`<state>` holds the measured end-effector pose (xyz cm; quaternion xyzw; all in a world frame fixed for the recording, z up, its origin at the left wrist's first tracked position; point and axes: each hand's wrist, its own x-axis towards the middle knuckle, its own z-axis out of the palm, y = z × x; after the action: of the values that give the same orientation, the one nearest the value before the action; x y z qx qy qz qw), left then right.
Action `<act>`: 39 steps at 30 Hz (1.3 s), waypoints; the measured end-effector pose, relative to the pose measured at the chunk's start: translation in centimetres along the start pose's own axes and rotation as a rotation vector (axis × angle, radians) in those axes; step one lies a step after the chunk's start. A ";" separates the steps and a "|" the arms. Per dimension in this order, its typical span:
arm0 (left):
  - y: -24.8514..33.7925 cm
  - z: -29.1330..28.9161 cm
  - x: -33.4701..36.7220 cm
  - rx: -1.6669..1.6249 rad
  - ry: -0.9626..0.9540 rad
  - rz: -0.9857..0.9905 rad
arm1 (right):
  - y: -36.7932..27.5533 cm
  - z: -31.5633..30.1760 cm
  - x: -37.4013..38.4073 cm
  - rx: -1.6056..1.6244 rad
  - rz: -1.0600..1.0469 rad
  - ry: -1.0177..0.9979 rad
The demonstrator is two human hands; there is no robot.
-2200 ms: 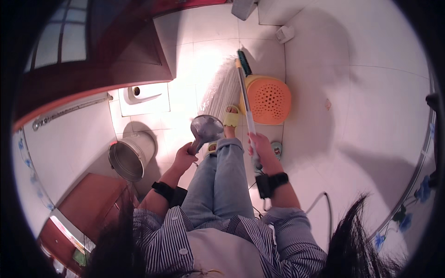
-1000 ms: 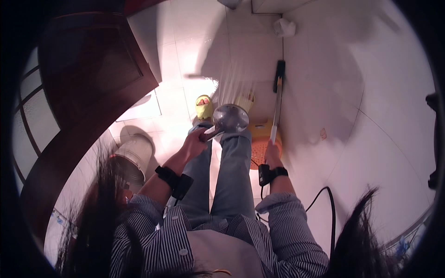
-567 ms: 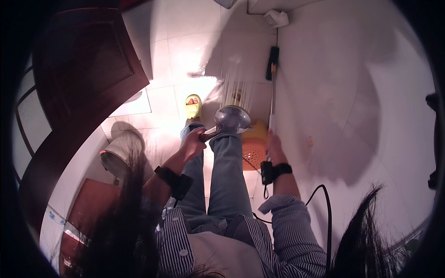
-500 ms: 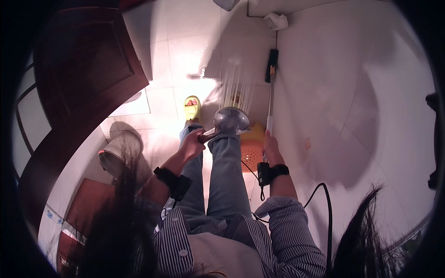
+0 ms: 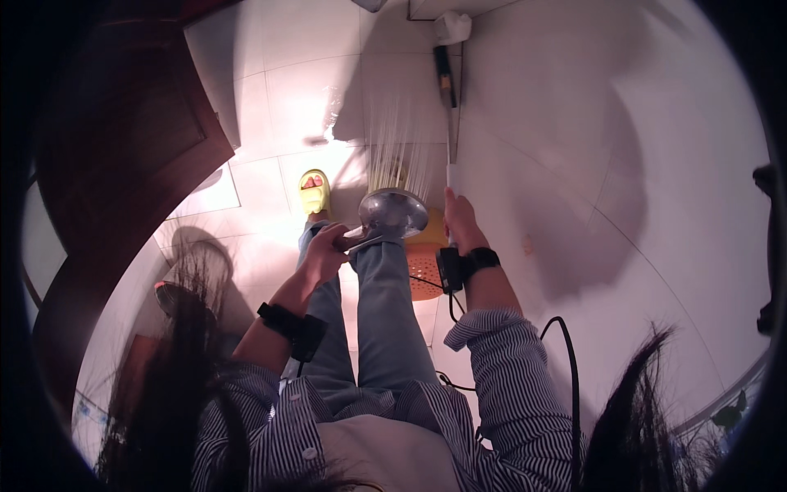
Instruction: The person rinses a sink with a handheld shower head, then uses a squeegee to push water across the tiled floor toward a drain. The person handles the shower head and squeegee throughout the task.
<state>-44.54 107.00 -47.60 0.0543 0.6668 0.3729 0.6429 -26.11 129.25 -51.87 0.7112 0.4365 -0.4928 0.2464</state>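
Observation:
My left hand [image 5: 328, 252] is closed around the handle of a silver shower head [image 5: 393, 211], which sprays fine streams of water [image 5: 398, 143] forward onto the tiled floor. My right hand [image 5: 461, 220] grips the pale pole of a long-handled floor brush [image 5: 452, 152]. Its dark brush head [image 5: 443, 67] lies far forward, where the floor meets the right wall. Below the shower head, my jeans partly cover an orange and yellow perforated stool [image 5: 424, 275].
A dark brown door [image 5: 139, 107] stands at the left. Strands of hair partly hide a bin [image 5: 176, 295] near it. My left foot wears a yellow-green slipper [image 5: 313, 193]. A white object [image 5: 452, 28] lies at the far corner, and a black cable [image 5: 571, 369] hangs by my right arm.
The brush head has slid farther away along the wall, and my right hand has reached forward with the pole. The whole view has shifted slightly; the water still sprays.

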 end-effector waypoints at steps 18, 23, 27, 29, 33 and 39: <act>-0.9 -1.3 -0.3 0.009 -0.016 -0.038 | 0.3 -1.1 2.0 -0.256 -0.131 0.049; 1.7 0.7 0.6 -0.024 -0.074 0.184 | 3.7 1.2 -1.5 -0.093 0.015 0.049; 4.1 1.9 2.8 0.114 -0.108 0.315 | -2.9 -0.5 6.4 0.084 0.028 -0.047; 5.2 2.3 3.2 -0.073 -0.073 0.395 | -3.0 -0.7 7.1 0.133 0.039 -0.071; 6.1 2.4 3.0 0.017 0.045 0.313 | 3.5 1.2 0.2 -0.037 0.013 0.005; 4.5 1.2 3.3 0.250 -0.011 0.283 | 1.4 1.7 3.5 -0.038 0.096 -0.004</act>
<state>-45.85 112.56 -47.65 0.2293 0.6902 0.3735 0.5758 -25.28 128.57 -55.82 0.7256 0.4109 -0.4735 0.2839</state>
